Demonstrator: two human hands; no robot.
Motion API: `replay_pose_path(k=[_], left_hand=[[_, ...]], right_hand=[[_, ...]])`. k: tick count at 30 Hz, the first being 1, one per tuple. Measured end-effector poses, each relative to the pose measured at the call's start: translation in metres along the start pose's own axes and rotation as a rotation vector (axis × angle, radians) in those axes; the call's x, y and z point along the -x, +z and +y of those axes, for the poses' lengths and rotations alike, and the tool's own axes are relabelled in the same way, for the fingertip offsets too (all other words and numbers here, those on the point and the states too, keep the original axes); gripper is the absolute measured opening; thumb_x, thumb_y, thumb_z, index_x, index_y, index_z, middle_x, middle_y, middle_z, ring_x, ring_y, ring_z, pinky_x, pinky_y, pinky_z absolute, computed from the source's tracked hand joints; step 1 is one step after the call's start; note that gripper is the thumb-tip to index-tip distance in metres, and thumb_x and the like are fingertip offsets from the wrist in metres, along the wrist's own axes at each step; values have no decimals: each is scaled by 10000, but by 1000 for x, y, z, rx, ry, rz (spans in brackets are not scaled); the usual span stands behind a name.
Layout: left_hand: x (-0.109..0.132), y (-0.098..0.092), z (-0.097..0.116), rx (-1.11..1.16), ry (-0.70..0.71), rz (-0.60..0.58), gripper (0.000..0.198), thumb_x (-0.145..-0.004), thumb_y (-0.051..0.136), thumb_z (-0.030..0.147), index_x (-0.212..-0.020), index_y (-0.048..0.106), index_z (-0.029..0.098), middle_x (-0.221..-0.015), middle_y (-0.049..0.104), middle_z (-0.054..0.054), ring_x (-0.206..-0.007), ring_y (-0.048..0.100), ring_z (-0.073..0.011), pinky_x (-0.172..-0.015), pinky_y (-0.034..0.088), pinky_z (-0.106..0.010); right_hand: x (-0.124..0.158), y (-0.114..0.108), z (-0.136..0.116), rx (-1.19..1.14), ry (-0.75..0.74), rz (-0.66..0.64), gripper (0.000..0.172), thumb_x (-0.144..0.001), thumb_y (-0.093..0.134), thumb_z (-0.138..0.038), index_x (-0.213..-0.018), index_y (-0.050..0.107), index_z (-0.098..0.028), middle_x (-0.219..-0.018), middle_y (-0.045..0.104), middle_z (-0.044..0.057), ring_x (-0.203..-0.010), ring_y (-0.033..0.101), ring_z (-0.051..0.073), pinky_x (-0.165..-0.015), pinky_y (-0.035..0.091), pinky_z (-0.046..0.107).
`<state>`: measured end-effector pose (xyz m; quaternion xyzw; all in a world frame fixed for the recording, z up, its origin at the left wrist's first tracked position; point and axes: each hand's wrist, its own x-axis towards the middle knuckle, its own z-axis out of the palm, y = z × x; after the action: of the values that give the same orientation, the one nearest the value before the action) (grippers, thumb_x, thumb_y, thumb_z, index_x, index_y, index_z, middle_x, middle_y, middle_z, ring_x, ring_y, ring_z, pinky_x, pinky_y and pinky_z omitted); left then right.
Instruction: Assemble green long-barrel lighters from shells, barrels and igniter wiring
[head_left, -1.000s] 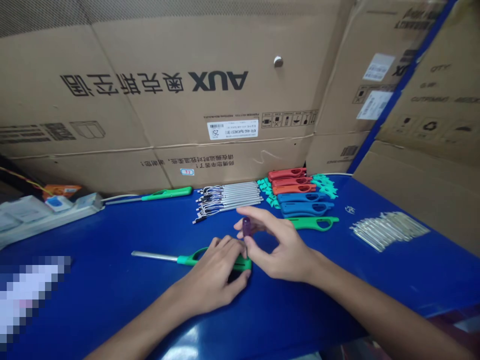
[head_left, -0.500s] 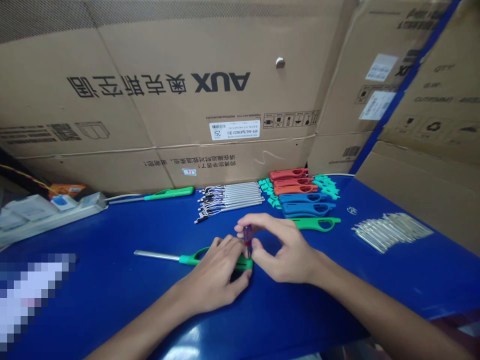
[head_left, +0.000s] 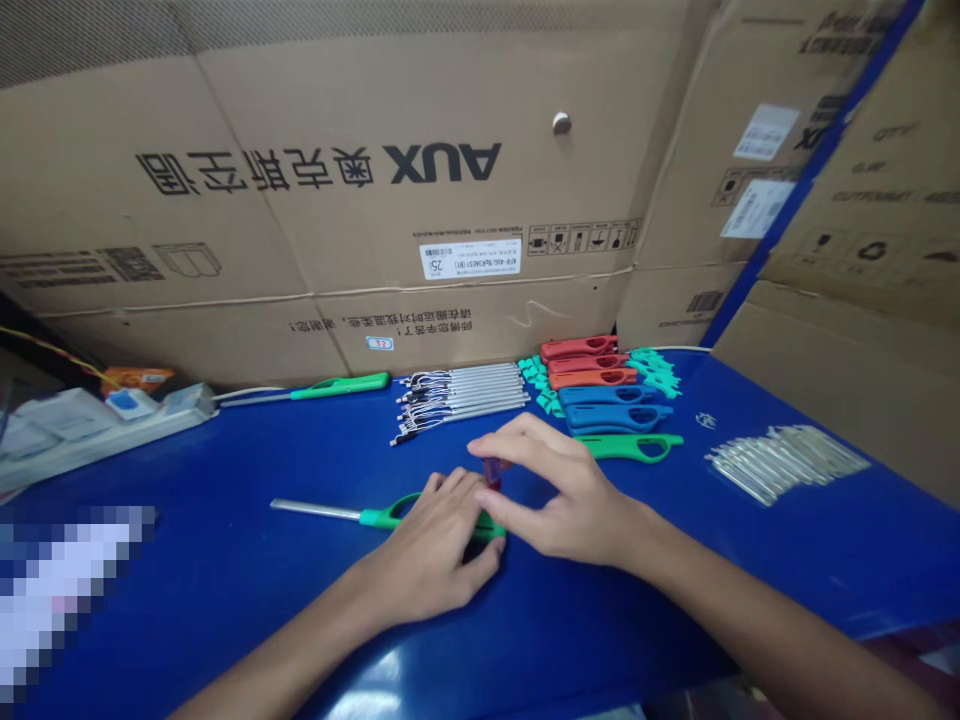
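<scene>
A green long-necked lighter [head_left: 381, 517] lies on the blue table, its silver tube pointing left. My left hand [head_left: 442, 545] is closed over its handle, thumb along the near side, and covers much of the body. Above the handle's right end, my right hand [head_left: 566, 490] pinches a small screwdriver [head_left: 491, 471] with a purple, see-through handle between thumb and fingers. The screwdriver stands roughly upright; its tip is hidden behind my hands.
Behind my hands lie silver tubes with wires [head_left: 472, 390], small teal parts [head_left: 547, 385], red and blue lighter shells [head_left: 611, 395] and a green shell [head_left: 637, 447]. Clear bagged strips [head_left: 780, 462] are at right. Another green lighter [head_left: 337, 386] lies beside a power strip [head_left: 112, 430]. Cardboard [head_left: 300, 230] walls the back.
My right thumb and fingers have shifted slightly around the screwdriver handle, and the shaft visible before is now covered. My left hand and the lighter stay in place.
</scene>
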<state>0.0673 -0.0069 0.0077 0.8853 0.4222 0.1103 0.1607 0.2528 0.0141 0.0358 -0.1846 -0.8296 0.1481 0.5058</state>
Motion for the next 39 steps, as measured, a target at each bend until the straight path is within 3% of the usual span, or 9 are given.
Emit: replay_pose_path(k=[2, 7, 13, 18, 24, 29, 33, 35, 39], left_hand=[[0, 1, -1, 8, -11, 3, 188, -918, 469, 320, -1038, 519, 184, -1105, 594, -105, -1081, 559, -300, -1033, 353, -676], [1, 0, -1, 29, -17, 21, 197, -896, 506, 319, -1055, 506, 202, -1162, 590, -104, -1082, 557, -296, -1026, 371, -660], [1, 1, -1, 41, -25, 29, 152, -904, 501, 315, -1005, 524, 204, -1094, 599, -93, -1064, 565, -285, -1043, 357, -660], [0, 0, 1, 52, -32, 19, 184, -885, 520, 306, -1033, 511, 197, -1168, 593, -113, -1093, 562, -298, -1049, 333, -693], [0, 0, 0, 47, -32, 13, 219, -910, 498, 318, -1090, 521, 195, -1234, 584, -134, -1161, 552, -317, -1060, 315, -709], [1, 1, -2, 50, -24, 8, 249, -896, 519, 321, -1114, 523, 200, -1358, 542, -149, -1260, 507, -348, -1057, 304, -731], [1, 1, -2, 53, -53, -21, 391, -904, 500, 324, -1271, 453, 197, -1402, 505, -169, -1344, 427, -362, -1072, 281, -725], [1, 2, -1, 47, -52, -15, 412, -908, 497, 336, -1289, 437, 193, -1375, 518, -176, -1323, 440, -362, -1066, 298, -712], [1, -1, 0, 62, -31, 34, 195, -897, 513, 310, -1071, 517, 223, -1119, 613, -78, -1059, 580, -274, -1033, 379, -628]], right_hand=[[0, 1, 1, 5, -8, 10, 326, -876, 606, -113, -1192, 607, -193, -921, 648, 52, -811, 638, 149, -736, 577, 301], [2, 2, -1, -9, 40, 30, 496, -822, 535, -30, -1289, 525, -197, -995, 671, 52, -856, 661, 147, -790, 578, 296], [-1, 0, 0, 2, 1, -8, 337, -870, 604, -108, -1193, 600, -205, -957, 636, 60, -839, 637, 160, -757, 577, 318], [1, 2, 0, -18, 31, -3, 500, -832, 549, -36, -1305, 525, -197, -1011, 666, 60, -861, 658, 153, -789, 574, 297], [2, 3, 2, 1, -12, -27, 384, -887, 572, -83, -1253, 573, -200, -974, 664, 60, -849, 651, 148, -781, 582, 301], [6, 4, 2, -84, 132, -50, 590, -826, 523, -26, -1381, 442, -207, -1126, 660, 84, -903, 683, 151, -799, 603, 302], [8, 6, 1, -78, 144, -94, 533, -828, 559, -56, -1331, 478, -211, -1071, 676, 68, -903, 685, 163, -813, 599, 324], [7, 6, 1, -108, 145, -68, 491, -863, 541, -63, -1326, 483, -217, -1032, 674, 53, -867, 683, 144, -797, 600, 306], [5, 1, 2, -180, 214, 53, 443, -904, 478, -73, -1321, 475, -223, -1003, 637, 41, -767, 677, 108, -654, 594, 235]])
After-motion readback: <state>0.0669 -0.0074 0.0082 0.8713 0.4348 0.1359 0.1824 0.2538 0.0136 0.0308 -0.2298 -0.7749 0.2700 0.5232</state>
